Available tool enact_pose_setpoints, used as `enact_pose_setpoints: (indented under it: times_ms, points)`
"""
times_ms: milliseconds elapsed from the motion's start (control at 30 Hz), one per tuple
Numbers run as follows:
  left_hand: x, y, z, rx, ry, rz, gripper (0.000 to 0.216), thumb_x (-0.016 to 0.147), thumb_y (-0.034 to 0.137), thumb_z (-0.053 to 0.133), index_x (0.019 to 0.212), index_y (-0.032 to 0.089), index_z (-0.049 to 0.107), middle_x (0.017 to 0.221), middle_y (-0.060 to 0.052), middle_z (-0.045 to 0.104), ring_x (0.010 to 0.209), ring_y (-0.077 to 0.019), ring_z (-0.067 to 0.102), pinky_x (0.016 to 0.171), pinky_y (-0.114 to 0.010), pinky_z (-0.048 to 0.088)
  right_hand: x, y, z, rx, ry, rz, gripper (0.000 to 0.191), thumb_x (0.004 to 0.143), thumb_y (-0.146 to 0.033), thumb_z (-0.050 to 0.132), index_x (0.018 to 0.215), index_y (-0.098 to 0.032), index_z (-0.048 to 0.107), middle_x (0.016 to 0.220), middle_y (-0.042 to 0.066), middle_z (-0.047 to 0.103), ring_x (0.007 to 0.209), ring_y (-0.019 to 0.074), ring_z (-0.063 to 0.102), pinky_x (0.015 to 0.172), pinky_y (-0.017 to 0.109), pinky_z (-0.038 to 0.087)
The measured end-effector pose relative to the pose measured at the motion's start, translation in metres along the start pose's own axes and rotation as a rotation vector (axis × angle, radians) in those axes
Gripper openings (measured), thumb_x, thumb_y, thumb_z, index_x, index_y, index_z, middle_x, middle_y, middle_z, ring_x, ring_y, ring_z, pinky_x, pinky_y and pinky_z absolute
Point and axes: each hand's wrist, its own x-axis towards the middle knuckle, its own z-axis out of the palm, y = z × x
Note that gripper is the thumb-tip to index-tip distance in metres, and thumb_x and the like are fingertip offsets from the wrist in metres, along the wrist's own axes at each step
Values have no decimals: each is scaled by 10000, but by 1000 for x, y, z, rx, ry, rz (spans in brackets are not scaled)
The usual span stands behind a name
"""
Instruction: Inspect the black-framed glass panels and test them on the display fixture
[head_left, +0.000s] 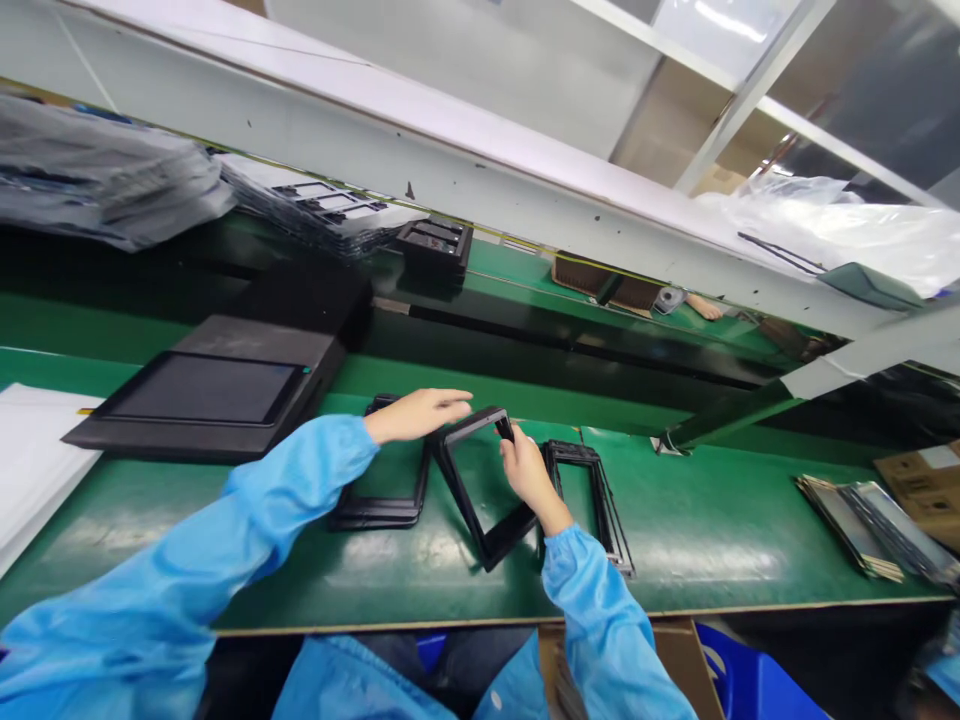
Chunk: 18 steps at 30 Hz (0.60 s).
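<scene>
Far left, a smooth white slab runs out of view. Next, a matte dark box carries a glossy black panel with 1 green tab. Across the slick green bench we go: a left stack of black rectangular frames, its upper part covered by the left hand and sleeve. That left hand, fingers outstretched and grasping nothing, hovers by the top corner of 1 tilted black frame; contact is hard to call. Here's the right hand, clenched on that frame's right side, thumb up, masking part of the bar; the frame leans between 2 stacks. Right of it, the slim-edged right stack, partly hidden behind the wrist. Farther right, thin flat plates, then brown cardboard, cut off by the edge.
</scene>
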Motion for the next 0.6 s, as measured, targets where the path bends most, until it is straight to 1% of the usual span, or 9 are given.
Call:
enact_pose_setpoints:
  times_ms: [33,67,133,200,267,333,400,500,600]
  points:
    - [-20,-7,-2,-4,63,-19,576,1117,492,288,1572,225,519,1439,-71,705,1302,-245,666,1114,-360,498,2,-3,-5,-8,-20,-62,277,1064,-365,596,1262,-179,652,986,18,733,807,166,711,770,355,607]
    - [-42,-14,0,-1,119,-43,591,1116,470,262,1568,194,523,1504,-97,657,1369,-270,618,1158,-392,461,3,-6,-9,-21,-40,-121,254,1078,-330,556,1261,-179,647,940,10,729,774,161,701,748,337,590]
    - [-86,-26,16,16,155,-78,543,1072,446,404,1487,165,612,1483,-137,666,1358,-326,621,1159,-449,459,7,-13,-15,-58,-74,-228,244,1090,-250,463,1245,-180,638,885,13,725,740,163,683,712,309,551]
    - [-121,-34,44,67,79,-49,523,987,383,591,1467,178,629,1395,-153,713,1266,-345,675,1091,-460,517,11,-20,-18,-107,-119,-333,268,1080,-197,400,1208,-183,635,863,28,725,728,173,673,687,295,521]
    - [-143,-39,72,126,-2,-4,565,901,303,722,1445,178,638,1370,-160,713,1230,-351,683,1053,-457,546,16,-30,-17,-165,-184,-450,268,1069,-172,385,1174,-186,630,858,37,723,729,182,672,683,292,511]
    - [-151,-44,90,155,-25,-2,534,866,219,759,1391,175,672,1350,-158,710,1219,-358,671,1045,-467,548,20,-44,-11,-236,-270,-584,252,1053,-147,414,1180,-186,629,917,51,736,784,190,689,714,292,521]
    - [-153,-50,97,159,-10,-29,454,876,158,732,1329,176,708,1299,-152,720,1200,-361,663,1048,-480,538,21,-61,-1,-324,-364,-728,259,1029,-108,457,1187,-190,645,986,60,749,860,198,700,757,293,530]
    - [-153,-60,92,163,0,-41,377,919,118,653,1282,183,732,1236,-147,727,1148,-332,675,1033,-457,541,22,-87,14,-475,-481,-928,240,1009,-71,500,1097,-178,696,953,60,752,877,214,680,836,324,532]
    - [-156,-71,82,168,2,-54,386,939,58,544,1239,188,750,1201,-145,729,1110,-311,684,1013,-447,548,28,-105,23,-597,-539,-1071,188,1033,-118,525,1009,-159,707,928,75,745,890,234,647,948,386,517]
